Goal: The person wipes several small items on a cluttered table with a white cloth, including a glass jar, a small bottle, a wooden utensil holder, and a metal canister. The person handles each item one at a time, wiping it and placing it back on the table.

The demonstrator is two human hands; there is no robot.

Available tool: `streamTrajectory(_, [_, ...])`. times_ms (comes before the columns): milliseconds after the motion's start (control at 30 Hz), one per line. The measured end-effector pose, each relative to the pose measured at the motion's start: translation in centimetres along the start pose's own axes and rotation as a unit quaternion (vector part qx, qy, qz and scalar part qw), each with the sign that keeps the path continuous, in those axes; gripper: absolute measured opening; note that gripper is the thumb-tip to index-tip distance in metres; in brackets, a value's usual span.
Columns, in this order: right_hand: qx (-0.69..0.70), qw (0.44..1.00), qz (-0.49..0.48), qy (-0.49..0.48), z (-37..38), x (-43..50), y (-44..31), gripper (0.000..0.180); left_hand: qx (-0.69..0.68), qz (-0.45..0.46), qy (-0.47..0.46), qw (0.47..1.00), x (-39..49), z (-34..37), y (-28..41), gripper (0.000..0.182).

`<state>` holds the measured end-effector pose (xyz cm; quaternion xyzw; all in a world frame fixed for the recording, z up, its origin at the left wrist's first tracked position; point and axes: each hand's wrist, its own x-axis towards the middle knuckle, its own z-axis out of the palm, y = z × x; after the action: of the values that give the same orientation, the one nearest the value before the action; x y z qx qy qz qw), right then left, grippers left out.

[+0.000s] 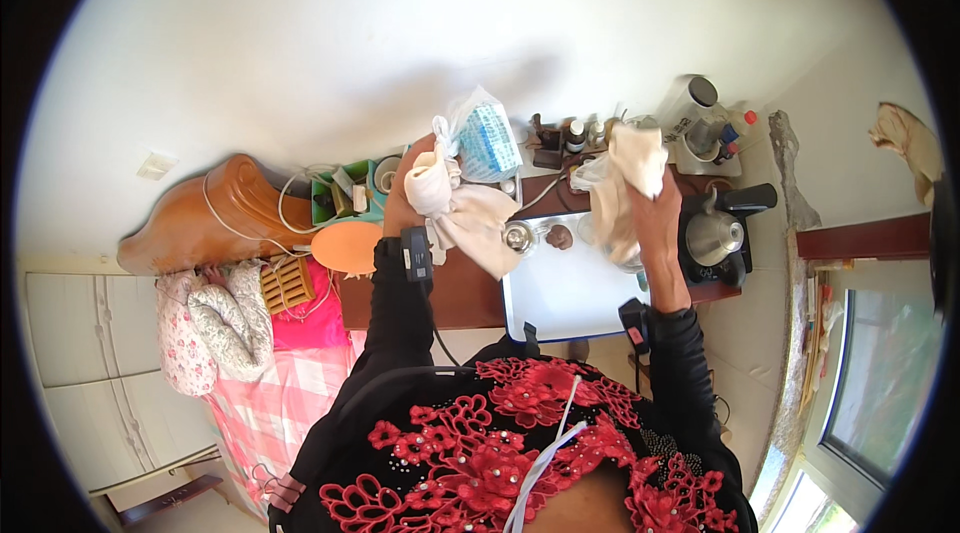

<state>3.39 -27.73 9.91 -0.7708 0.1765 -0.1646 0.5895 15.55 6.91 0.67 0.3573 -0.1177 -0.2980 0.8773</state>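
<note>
My left hand [410, 191] is raised over the left part of the table, its fingers closed on a cream cloth [480, 221] that is bunched at the top and hangs down. A clear plastic bag [484, 135] around a blue and white package is just right of that cloth. My right hand [654, 214] grips a second cream cloth [637, 158], blurred, above the white tray [555, 300]. On the tray stand a glass cup with a metal strainer [519, 236] and a small brown figurine [559, 236].
A steel kettle [715, 236] stands on a black base at the table's right end. Small bottles [575, 137] line the wall. At the left are a green box [322, 206], an orange oval object [347, 246] and a bed with a pink checked cover [285, 390].
</note>
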Motion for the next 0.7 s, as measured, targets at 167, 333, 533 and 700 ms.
streamTrajectory(167, [-0.032,0.948,-0.315,0.029,2.9,-1.2,-5.4,0.045,0.125,0.117,0.127,0.977,-1.9,6.7,-3.2,0.044])
streamTrajectory(333, [-0.272,0.892,-0.341,-0.116,1.6,-0.1,-1.7,0.037,-0.028,0.036,0.146,0.988,-1.6,15.1,-1.6,0.042])
streamTrajectory(533, [0.241,0.964,0.092,-0.061,-4.8,1.1,3.1,0.029,0.276,0.184,0.157,0.93,-6.4,14.8,-3.3,0.039])
streamTrajectory(700, [0.362,0.866,0.172,-0.301,-4.2,-5.8,1.3,0.053,0.556,0.138,0.118,0.811,-6.1,15.9,-6.0,0.041])
